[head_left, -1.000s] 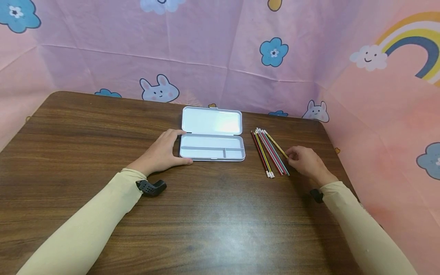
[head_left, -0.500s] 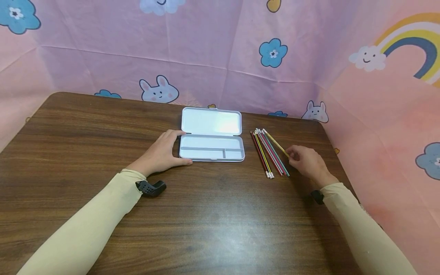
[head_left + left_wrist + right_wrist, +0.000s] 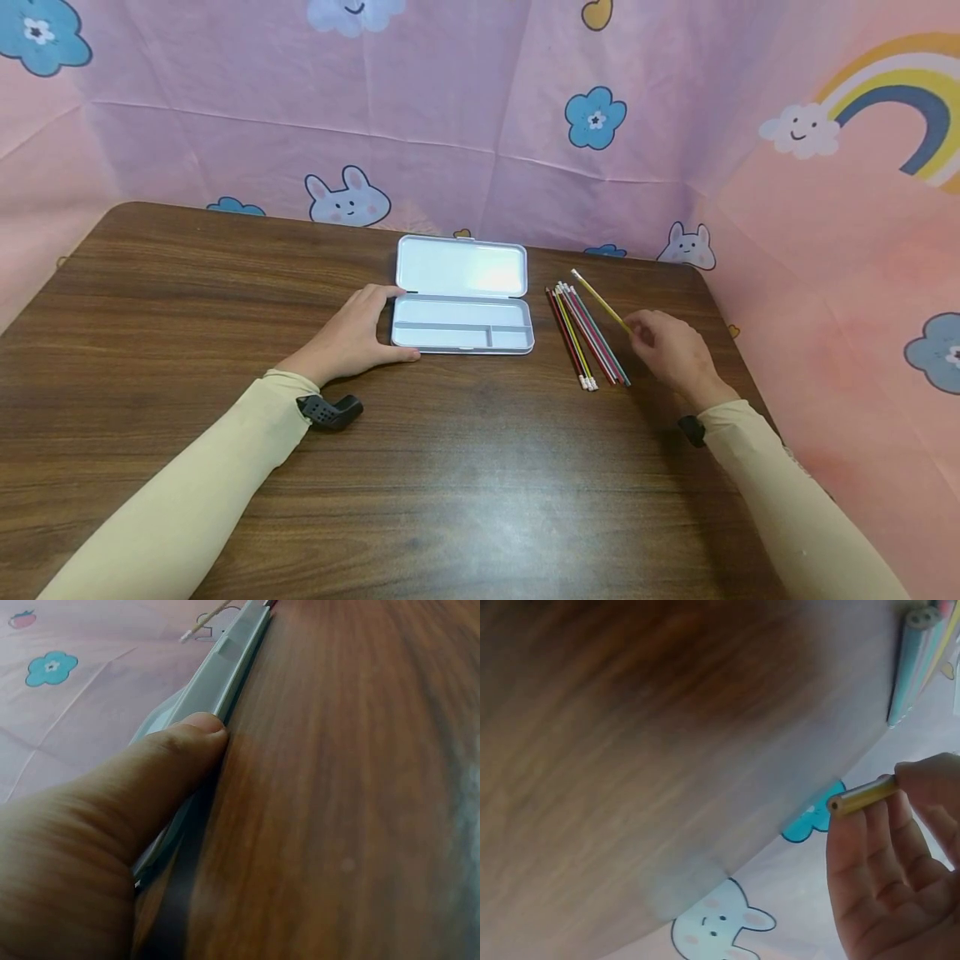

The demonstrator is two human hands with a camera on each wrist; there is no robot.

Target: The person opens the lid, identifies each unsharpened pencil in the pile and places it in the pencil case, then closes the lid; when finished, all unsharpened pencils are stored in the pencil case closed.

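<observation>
A white metal pencil case (image 3: 461, 311) lies with its lid raised at the back, and no pencils show in its compartments. My left hand (image 3: 341, 335) holds the case's left end, thumb along the front edge and index finger at the back corner; the left wrist view shows the thumb against the case wall (image 3: 214, 679). Between thumb and fingers, my right hand (image 3: 671, 354) pinches a yellow pencil (image 3: 600, 300) near one end. Its white eraser end points away, tilted up and apart from the other pencils. The right wrist view shows the pencil's unsharpened end (image 3: 862, 797).
Several coloured pencils (image 3: 588, 333) lie in a loose bundle right of the case, some with erasers toward me, others away. The brown wooden table (image 3: 420, 475) meets a pink patterned cloth (image 3: 450, 150) behind and at the right.
My right hand has lifted the yellow pencil, whose eraser end rose away from the bundle. The left hand and the case keep their places.
</observation>
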